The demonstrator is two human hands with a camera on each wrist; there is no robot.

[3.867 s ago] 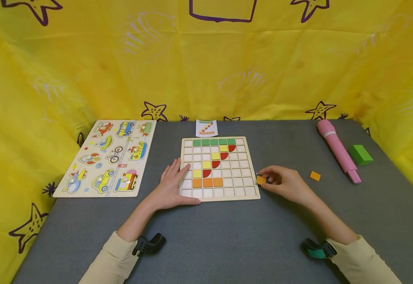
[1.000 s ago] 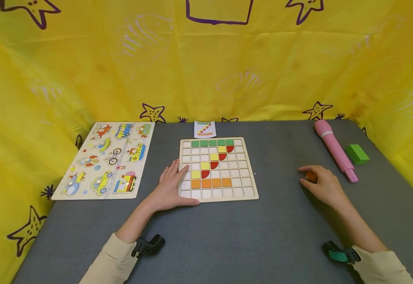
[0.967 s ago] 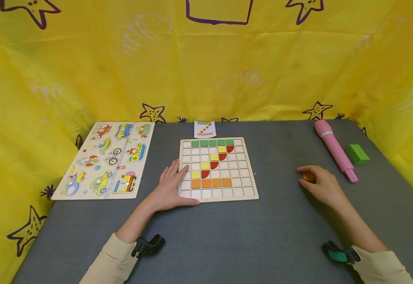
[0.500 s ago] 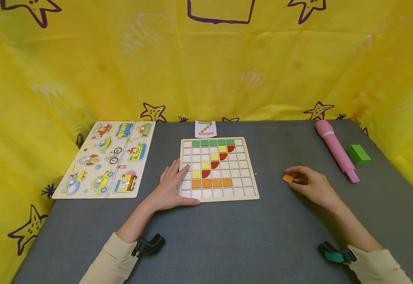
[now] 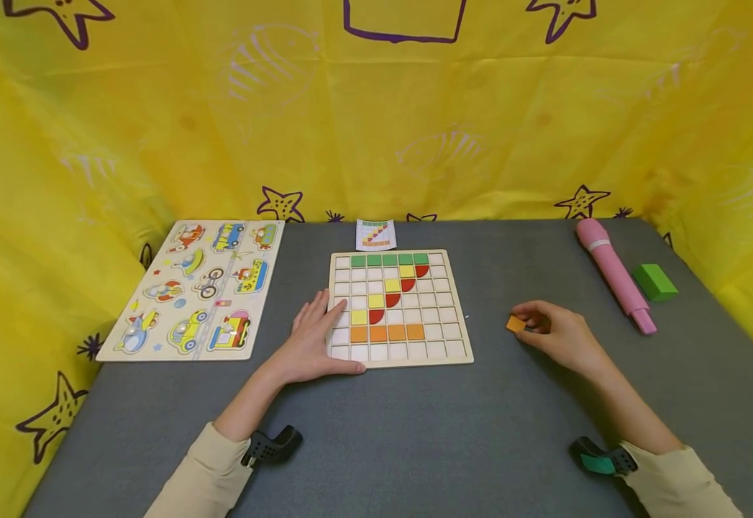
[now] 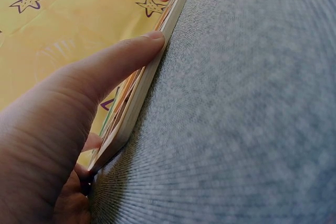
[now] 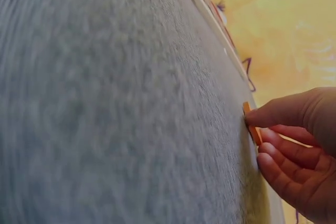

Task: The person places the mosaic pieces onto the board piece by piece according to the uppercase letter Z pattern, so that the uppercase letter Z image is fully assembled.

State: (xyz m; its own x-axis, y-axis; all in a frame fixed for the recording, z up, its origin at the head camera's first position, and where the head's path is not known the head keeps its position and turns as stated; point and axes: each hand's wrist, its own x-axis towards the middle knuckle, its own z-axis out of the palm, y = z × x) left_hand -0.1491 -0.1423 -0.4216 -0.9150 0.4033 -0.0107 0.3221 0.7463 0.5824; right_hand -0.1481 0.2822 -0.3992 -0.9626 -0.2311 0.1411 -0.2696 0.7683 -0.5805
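Observation:
The square wooden grid board lies flat in mid-table. In its cells are a green row at the top, yellow squares and red quarter-round pieces on a diagonal, and a row of orange squares low down. My left hand rests spread at the board's near left corner; in the left wrist view its straight thumb touches the front rim. To the right of the board, my right hand pinches a small orange square tile between thumb and fingers. The right wrist view shows that tile edge-on, close over the grey tabletop.
A small pattern card lies behind the board. On the left is a wooden vehicle puzzle. A pink microphone-shaped stick and a green block lie at the right. Yellow printed cloth hangs around the table.
A fourth orange square now sits in the board's lower row. My right hand went right, picked up the other loose orange tile, and has moved left with it. The left hand stays put.

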